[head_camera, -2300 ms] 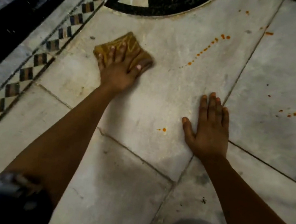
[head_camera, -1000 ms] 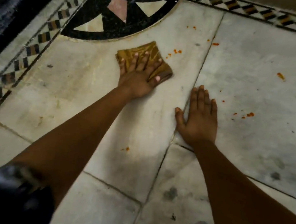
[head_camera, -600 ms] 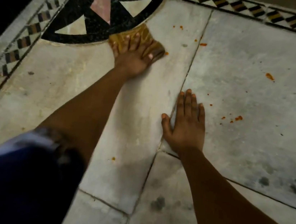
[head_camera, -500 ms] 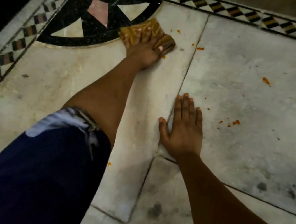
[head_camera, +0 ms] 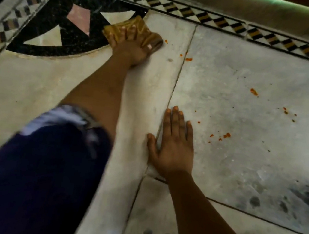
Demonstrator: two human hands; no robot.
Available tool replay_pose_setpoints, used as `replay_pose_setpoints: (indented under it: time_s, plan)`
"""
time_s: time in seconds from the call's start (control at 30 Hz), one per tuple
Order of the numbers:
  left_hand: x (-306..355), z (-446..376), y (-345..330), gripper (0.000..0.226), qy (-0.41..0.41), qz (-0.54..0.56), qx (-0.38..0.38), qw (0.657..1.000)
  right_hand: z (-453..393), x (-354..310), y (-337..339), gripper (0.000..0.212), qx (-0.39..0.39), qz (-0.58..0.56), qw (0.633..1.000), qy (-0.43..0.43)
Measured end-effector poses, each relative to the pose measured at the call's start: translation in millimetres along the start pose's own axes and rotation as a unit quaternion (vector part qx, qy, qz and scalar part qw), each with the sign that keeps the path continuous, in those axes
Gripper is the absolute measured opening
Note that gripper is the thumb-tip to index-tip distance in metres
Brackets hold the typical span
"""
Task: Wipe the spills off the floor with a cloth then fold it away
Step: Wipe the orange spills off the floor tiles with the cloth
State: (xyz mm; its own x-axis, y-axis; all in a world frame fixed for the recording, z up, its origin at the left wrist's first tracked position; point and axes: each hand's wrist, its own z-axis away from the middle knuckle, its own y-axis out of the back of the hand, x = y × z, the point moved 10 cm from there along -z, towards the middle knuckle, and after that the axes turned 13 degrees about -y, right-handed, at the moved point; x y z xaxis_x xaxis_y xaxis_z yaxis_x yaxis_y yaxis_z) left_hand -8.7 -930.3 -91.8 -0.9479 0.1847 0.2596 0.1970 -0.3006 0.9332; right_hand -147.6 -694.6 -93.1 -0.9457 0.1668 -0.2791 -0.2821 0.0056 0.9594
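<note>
The left hand is stretched far forward, fingers spread flat and pressing down on a crumpled mustard-yellow cloth, which sits bunched under the fingers at the rim of the black inlaid marble quarter-circle with its pink and cream triangles. Just beyond the thumb side of that hand, a tiny orange spot lies touching-close to the cloth's edge, and two more orange spills sit near the tile joint. The right hand is planted palm-down on the pale grey marble floor, fingers straight and together, thumb out, holding nothing. Off its little-finger side, a cluster of orange drops dots the slab, with further specks well beyond the fingertips. A dark blue sleeve covers the left upper arm, blurred.
</note>
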Motion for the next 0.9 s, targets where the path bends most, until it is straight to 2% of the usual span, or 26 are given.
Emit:
replay_pose_setpoints:
  time_s: [0.1, 0.2, 0.3, 0.43, 0.53, 0.67, 0.8, 0.9]
  plan:
    - [42, -18, -1, 0.068, -0.027, 0.053, -0.022, 0.998, -1, 0, -2, 0.076, -0.009, 0.0, 1.0, 0.004]
    - [66, 6, -8, 0.062, -0.118, 0.002, -0.042, 0.992, -1, 0, 0, 0.075, 0.006, -0.006, 1.0, 0.0]
    - [43, 32, -20, 0.057, -0.184, -0.04, -0.035, 0.981, 0, 0, 2, 0.074, 0.014, -0.017, 1.0, -0.005]
    - [0, 9, 5, 0.062, -0.088, -0.045, 0.002, 0.995, 0, 0, 0, 0.074, 0.016, -0.017, 1.0, 0.001]
    - [36, -23, 18, 0.063, -0.057, -0.025, 0.016, 0.998, -1, 1, -1, 0.074, 0.009, -0.014, 1.0, 0.002]
    - [89, -31, 3, 0.063, -0.121, -0.019, 0.007, 0.992, 0, 1, 0, 0.075, 0.006, -0.016, 1.0, 0.0]
    - [86, 1, -15, 0.053, -0.217, -0.058, -0.009, 0.974, -1, 1, -1, 0.075, 0.01, -0.015, 1.0, -0.005]
    - [78, 10, -15, 0.049, -0.22, -0.044, -0.007, 0.974, -1, 1, -1, 0.075, 0.011, -0.013, 1.0, -0.008]
